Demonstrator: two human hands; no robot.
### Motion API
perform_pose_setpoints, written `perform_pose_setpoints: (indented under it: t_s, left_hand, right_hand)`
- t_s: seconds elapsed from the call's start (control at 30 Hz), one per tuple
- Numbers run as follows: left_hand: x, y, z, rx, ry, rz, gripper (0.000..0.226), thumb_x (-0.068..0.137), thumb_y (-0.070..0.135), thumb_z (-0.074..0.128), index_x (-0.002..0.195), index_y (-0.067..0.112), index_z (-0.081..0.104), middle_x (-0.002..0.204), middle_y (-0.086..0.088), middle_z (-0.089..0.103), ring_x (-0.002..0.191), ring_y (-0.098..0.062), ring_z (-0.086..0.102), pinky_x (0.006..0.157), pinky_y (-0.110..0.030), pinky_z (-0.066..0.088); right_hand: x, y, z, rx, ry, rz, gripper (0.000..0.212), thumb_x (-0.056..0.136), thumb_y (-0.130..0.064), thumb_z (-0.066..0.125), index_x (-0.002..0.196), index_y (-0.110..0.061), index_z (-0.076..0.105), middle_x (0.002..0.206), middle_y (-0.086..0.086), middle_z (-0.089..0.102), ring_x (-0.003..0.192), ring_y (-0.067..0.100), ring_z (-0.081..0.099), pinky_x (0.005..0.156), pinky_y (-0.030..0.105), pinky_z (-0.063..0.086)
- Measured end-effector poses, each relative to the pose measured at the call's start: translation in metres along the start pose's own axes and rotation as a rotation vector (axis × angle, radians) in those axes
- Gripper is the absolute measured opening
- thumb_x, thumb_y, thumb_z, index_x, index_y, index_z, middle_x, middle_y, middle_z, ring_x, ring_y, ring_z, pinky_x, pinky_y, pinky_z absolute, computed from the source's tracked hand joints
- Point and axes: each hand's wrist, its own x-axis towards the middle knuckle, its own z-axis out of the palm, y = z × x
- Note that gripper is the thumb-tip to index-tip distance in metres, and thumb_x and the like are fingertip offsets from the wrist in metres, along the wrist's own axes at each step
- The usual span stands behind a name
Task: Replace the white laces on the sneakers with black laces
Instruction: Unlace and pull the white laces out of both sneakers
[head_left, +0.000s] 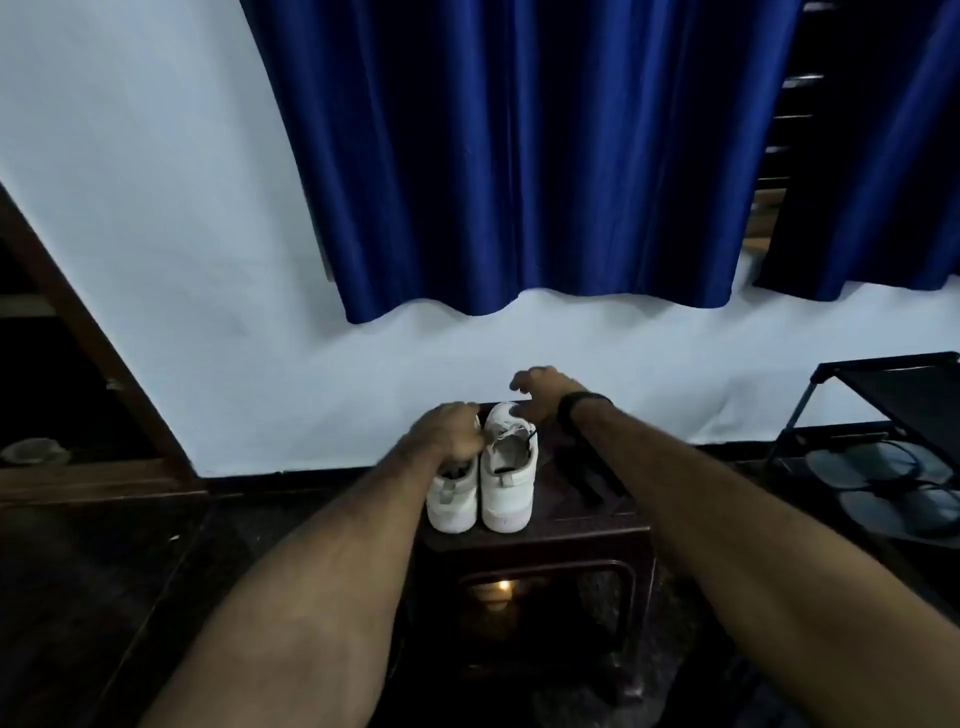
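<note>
Two white sneakers stand side by side, heels toward me, on a dark stool (597, 525). My left hand (449, 434) rests over the top of the left sneaker (454, 506), fingers curled round its upper. The right sneaker (508, 467) shows white laces and a short black strand at its right side. My right hand (540, 392) hovers over that sneaker's toe, fingers spread and loosely bent, holding nothing. Black laces (584, 475) lie on the stool to the right of the sneakers, partly hidden by my right forearm.
A white wall and blue curtain (519, 156) rise behind the stool. A black rack (883, 415) with dark round items stands at the right. Dark wooden furniture (78, 364) stands at the left. The floor is dark.
</note>
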Motion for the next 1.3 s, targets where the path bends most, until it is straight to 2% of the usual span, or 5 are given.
perform_pose_setpoints:
  t_s: [0.47, 0.77, 0.87, 1.1, 1.3]
  left_hand:
    - [0.011, 0.008, 0.030, -0.082, 0.234, -0.128, 0.019, 0.074, 0.028, 0.067, 0.064, 0.013, 0.063, 0.077, -0.005, 0.066, 0.084, -0.026, 0.063, 0.063, -0.024, 0.038]
    - [0.023, 0.021, -0.014, -0.884, 0.107, -0.543, 0.009, 0.078, -0.001, 0.047, 0.076, 0.004, 0.054, 0.069, -0.016, 0.066, 0.060, -0.027, 0.068, 0.058, -0.031, 0.056]
    - [0.023, 0.015, -0.024, -1.076, -0.028, -0.586, 0.015, 0.086, -0.005, 0.041, 0.076, 0.005, 0.042, 0.043, -0.003, 0.034, 0.033, -0.013, 0.036, 0.042, -0.022, 0.046]
    - [0.013, -0.009, -0.064, -0.271, 0.257, -0.620, 0.038, 0.077, 0.023, 0.067, 0.109, 0.011, 0.051, 0.105, -0.010, 0.060, 0.090, -0.027, 0.063, 0.075, -0.030, 0.051]
    - [0.018, 0.005, -0.047, 0.027, 0.221, -0.447, 0.027, 0.077, 0.022, 0.063, 0.103, 0.018, 0.067, 0.113, -0.005, 0.066, 0.113, -0.026, 0.057, 0.102, -0.047, 0.042]
  right_hand:
    - [-0.015, 0.006, 0.046, 0.100, 0.211, 0.027, 0.018, 0.083, -0.021, 0.054, 0.095, -0.024, 0.067, 0.105, 0.010, 0.066, 0.098, 0.034, 0.061, 0.075, 0.035, 0.046]
    - [-0.014, 0.018, 0.058, 0.349, 0.200, 0.157, 0.026, 0.076, -0.013, 0.061, 0.099, -0.019, 0.069, 0.104, 0.006, 0.071, 0.105, 0.026, 0.061, 0.085, 0.029, 0.048]
    - [-0.010, 0.017, 0.060, 0.405, 0.209, 0.275, 0.028, 0.073, -0.013, 0.064, 0.099, -0.022, 0.070, 0.109, 0.008, 0.068, 0.108, 0.026, 0.059, 0.084, 0.025, 0.044]
    - [0.011, 0.024, 0.047, 0.592, -0.017, 0.392, 0.038, 0.084, -0.017, 0.069, 0.120, -0.006, 0.065, 0.117, 0.009, 0.064, 0.109, 0.024, 0.059, 0.096, 0.035, 0.049]
    - [0.005, 0.028, 0.011, 1.232, -0.127, 0.396, 0.032, 0.100, -0.004, 0.042, 0.131, -0.002, 0.050, 0.080, 0.004, 0.052, 0.054, 0.010, 0.050, 0.053, 0.021, 0.043]
